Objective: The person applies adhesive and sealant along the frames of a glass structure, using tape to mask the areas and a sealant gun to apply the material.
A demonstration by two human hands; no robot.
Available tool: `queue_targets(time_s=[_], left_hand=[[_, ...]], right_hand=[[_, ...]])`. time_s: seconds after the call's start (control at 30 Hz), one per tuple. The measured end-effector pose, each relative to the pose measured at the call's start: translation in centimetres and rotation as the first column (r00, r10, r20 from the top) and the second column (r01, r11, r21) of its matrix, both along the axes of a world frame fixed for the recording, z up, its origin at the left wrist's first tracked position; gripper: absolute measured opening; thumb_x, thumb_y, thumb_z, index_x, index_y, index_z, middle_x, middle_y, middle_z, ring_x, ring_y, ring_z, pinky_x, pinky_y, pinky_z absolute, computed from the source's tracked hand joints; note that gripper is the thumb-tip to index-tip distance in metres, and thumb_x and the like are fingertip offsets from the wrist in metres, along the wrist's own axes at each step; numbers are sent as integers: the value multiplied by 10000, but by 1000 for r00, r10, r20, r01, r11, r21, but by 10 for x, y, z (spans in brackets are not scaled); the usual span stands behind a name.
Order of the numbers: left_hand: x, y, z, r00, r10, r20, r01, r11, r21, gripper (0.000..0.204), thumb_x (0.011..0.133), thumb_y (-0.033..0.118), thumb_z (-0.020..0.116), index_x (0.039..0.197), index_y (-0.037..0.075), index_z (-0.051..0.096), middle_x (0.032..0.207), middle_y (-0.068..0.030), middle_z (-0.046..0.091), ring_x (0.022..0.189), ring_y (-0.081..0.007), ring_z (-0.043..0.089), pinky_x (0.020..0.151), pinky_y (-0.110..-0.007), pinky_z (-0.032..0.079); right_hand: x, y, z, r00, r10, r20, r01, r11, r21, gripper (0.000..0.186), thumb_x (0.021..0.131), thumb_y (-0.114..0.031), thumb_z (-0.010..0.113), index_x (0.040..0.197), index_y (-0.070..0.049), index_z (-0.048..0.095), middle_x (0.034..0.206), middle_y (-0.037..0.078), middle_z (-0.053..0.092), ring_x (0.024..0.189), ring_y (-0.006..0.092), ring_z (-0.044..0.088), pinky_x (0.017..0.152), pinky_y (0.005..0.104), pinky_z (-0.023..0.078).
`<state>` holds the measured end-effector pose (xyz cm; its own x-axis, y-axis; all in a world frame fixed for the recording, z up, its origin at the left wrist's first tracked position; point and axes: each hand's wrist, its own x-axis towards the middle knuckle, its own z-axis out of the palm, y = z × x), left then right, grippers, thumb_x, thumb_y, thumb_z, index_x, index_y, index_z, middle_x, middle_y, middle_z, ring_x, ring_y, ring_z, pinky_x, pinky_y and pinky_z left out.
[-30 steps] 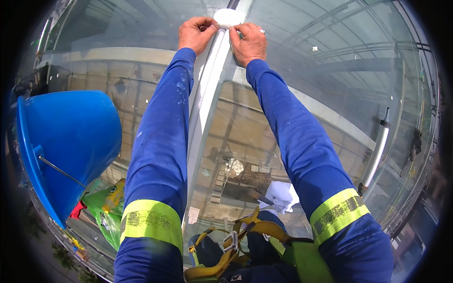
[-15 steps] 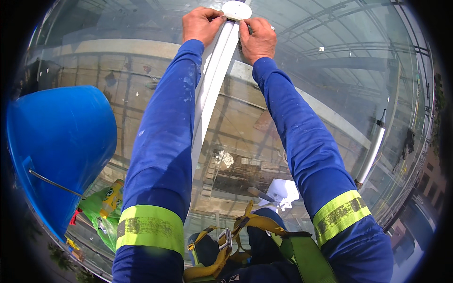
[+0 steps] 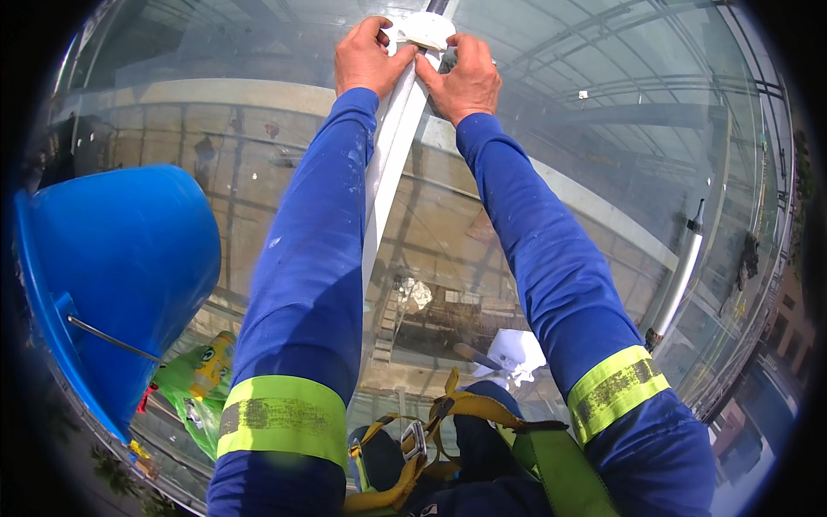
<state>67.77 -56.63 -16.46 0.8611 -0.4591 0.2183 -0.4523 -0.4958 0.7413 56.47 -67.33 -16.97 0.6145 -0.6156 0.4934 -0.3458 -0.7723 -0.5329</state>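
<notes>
Pinching a white paper wad between both thumbs, my left hand and right hand flank the white seam strip; blue bucket near left, contents hidden.

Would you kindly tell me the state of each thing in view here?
left hand: pinching the white roll's edge
right hand: pressed beside it, on the strip
white roll: partly unrolled along the seam
white strip: laid down the glass seam
blue bucket: tilted, opening facing away
yellow harness: buckled
</notes>
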Motion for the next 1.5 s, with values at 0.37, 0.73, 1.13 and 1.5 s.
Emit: queue_targets(time_s=[0.37, 0.73, 1.13, 1.5], left_hand=[[-8, -9, 7, 999, 31, -31, -30, 999, 36, 515, 685, 343, 884, 1062, 61, 676, 889, -48, 677, 757, -148, 639, 729, -329, 562], [-3, -7, 4, 999, 24, -23, -25, 999, -42, 476, 705, 258, 857, 1083, 44, 661, 847, -47, 662, 700, -137, 618, 701, -316, 558], [-2, -12, 0, 998, 38, -45, -43, 992, -116, 448, 715, 191, 744, 1122, 20, 664, 849, -90, 670, 707, -193, 641, 721, -353, 570], [-46, 29, 11, 864, -36, -503, -202, 889, -411, 615, 875, 83, 698, 1442, 47, 463, 1271, -127, 578, 934, -163, 647, 789, -356, 585]], right_hand=[[-2, -16, 6, 1000, 5, -16, -1, 977, 214, 273, 780, -229, 780, 973, -122, 620, 921, 85, 663, 782, 288, 677, 696, 418, 539], [37, -85, 18, 992, 21, -123, 18, 950, 310, 238, 845, -308, 707, 993, -144, 795, 968, 109, 708, 911, 293, 688, 842, 420, 539], [-36, -112, 49, 949, -314, -33, 305, 885, 351, 305, 940, -263, 538, 930, 21, 648, 894, 223, 686, 889, 403, 639, 830, 479, 484], [-554, 57, 209, 581, 144, -801, 294, 881, 372, 535, 723, -38, 749, 1234, -100, 604, 1129, 176, 628, 1103, 400, 601, 923, 473, 507]])
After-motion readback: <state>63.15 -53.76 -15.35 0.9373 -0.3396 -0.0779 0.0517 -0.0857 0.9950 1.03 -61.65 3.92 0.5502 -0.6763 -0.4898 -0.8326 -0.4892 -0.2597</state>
